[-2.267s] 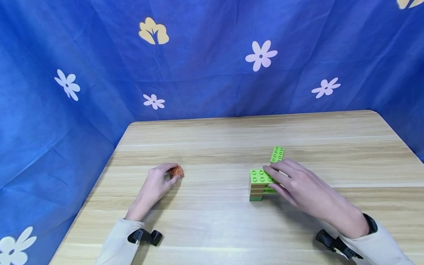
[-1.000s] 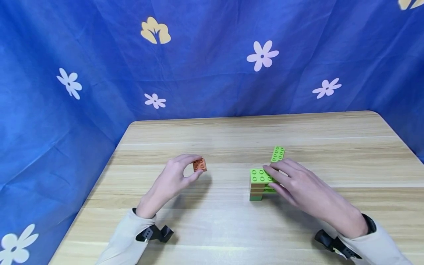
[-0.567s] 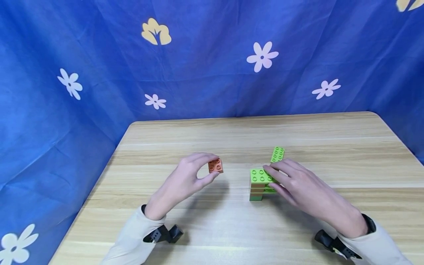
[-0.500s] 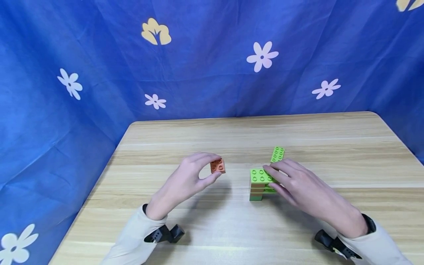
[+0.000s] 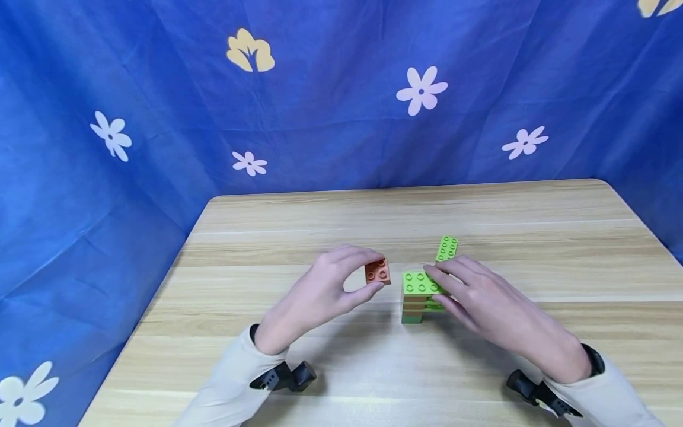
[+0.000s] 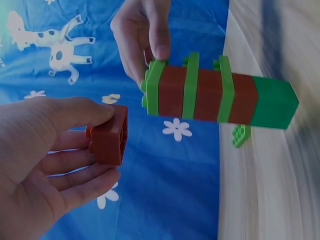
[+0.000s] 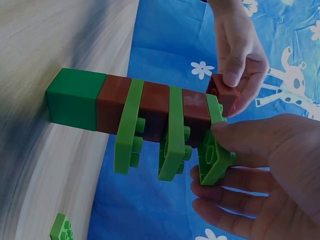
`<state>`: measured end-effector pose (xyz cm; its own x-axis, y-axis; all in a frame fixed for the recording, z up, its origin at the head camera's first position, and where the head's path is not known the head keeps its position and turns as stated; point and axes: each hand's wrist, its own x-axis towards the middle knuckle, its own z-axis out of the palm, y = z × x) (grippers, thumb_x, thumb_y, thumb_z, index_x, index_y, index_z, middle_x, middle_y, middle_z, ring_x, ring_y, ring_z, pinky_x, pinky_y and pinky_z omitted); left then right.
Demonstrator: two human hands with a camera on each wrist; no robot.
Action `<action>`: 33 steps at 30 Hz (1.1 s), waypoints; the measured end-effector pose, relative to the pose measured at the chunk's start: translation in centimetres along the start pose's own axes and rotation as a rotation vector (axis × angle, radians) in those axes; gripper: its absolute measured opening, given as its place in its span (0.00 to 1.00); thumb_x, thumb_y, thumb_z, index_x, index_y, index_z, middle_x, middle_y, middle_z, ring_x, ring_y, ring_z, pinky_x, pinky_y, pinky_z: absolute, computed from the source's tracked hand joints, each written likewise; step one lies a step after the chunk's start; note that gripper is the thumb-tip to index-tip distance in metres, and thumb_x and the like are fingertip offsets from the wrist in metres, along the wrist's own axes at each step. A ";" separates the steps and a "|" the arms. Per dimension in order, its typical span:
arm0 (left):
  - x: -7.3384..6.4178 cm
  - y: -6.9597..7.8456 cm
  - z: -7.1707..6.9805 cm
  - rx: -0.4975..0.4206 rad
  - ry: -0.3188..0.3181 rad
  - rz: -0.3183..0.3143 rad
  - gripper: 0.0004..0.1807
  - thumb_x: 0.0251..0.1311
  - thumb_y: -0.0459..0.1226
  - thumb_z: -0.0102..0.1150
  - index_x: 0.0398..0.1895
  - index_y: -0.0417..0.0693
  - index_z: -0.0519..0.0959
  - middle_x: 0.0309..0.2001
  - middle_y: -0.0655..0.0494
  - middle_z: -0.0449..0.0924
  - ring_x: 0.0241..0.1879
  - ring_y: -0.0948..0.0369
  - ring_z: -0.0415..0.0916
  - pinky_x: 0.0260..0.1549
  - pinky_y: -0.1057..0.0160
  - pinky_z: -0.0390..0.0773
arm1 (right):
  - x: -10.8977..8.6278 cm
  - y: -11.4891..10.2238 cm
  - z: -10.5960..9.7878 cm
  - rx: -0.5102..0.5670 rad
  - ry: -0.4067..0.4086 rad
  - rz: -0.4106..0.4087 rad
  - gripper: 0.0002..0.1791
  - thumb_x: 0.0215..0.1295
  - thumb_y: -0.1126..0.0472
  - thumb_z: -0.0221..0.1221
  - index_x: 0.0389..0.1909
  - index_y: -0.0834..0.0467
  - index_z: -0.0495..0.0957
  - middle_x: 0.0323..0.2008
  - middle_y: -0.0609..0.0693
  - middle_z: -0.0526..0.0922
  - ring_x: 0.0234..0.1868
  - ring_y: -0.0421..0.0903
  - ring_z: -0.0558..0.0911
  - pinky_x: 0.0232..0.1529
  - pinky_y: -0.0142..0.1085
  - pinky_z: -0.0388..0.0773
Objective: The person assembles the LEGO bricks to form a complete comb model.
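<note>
Pinched between thumb and fingers of my left hand (image 5: 331, 283) is a reddish-brown square toy building brick (image 5: 377, 271), raised over the table just left of a tower. The tower (image 6: 207, 97) stacks a dark green brick at the bottom, then brown bricks alternating with thin light green plates that jut out to one side. My right hand (image 5: 480, 296) grips the overhanging end of the top light green plate (image 7: 212, 150), thumb on one side and fingers on the other. In the left wrist view, the brown brick (image 6: 110, 135) faces the tower's studded top with a gap between.
A loose light green plate (image 5: 447, 248) with studs lies on the wooden table (image 5: 299, 225) behind the tower, partly hidden by my right hand. A blue patterned cloth (image 5: 331, 107) hangs behind the table and along its sides.
My left hand has lifted the brown brick from the table's left part and carried it right, close to the tower. My right hand has stayed at the top plate.
</note>
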<state>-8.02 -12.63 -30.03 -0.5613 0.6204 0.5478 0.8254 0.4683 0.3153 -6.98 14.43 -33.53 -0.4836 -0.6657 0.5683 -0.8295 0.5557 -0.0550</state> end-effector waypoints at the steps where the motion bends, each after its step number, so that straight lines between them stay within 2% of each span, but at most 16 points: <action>1: 0.1 0.1 0.1 -0.005 -0.002 0.008 0.16 0.55 0.35 0.68 0.46 0.37 0.81 0.44 0.50 0.84 0.46 0.58 0.80 0.51 0.68 0.78 | 0.0 0.0 0.0 0.004 -0.002 0.004 0.34 0.77 0.45 0.32 0.54 0.68 0.76 0.44 0.56 0.81 0.45 0.51 0.79 0.44 0.46 0.81; 13: 1.6 0.9 1.8 -0.047 -0.027 0.112 0.15 0.55 0.33 0.67 0.45 0.36 0.81 0.42 0.49 0.84 0.44 0.59 0.81 0.51 0.72 0.76 | -0.1 0.0 0.0 0.031 0.016 0.004 0.33 0.76 0.44 0.35 0.52 0.68 0.77 0.45 0.55 0.80 0.46 0.50 0.79 0.44 0.45 0.81; 21: 2.0 1.1 2.4 -0.058 -0.064 0.100 0.16 0.56 0.33 0.67 0.46 0.36 0.81 0.44 0.48 0.84 0.46 0.58 0.80 0.53 0.72 0.75 | -0.1 0.1 0.0 0.041 0.026 -0.005 0.33 0.76 0.44 0.35 0.52 0.67 0.77 0.44 0.54 0.80 0.45 0.49 0.79 0.42 0.44 0.81; 33: 2.4 1.2 2.8 -0.068 -0.055 0.092 0.16 0.56 0.33 0.67 0.47 0.35 0.81 0.44 0.47 0.84 0.46 0.57 0.81 0.52 0.73 0.74 | 0.2 0.1 0.0 0.052 0.043 -0.021 0.32 0.77 0.46 0.36 0.51 0.68 0.77 0.44 0.55 0.80 0.44 0.49 0.79 0.41 0.43 0.81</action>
<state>-8.55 -8.76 -30.50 -0.4840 0.6929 0.5344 0.8747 0.3651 0.3188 -7.18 14.42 -33.40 -0.4548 -0.6543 0.6042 -0.8531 0.5149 -0.0845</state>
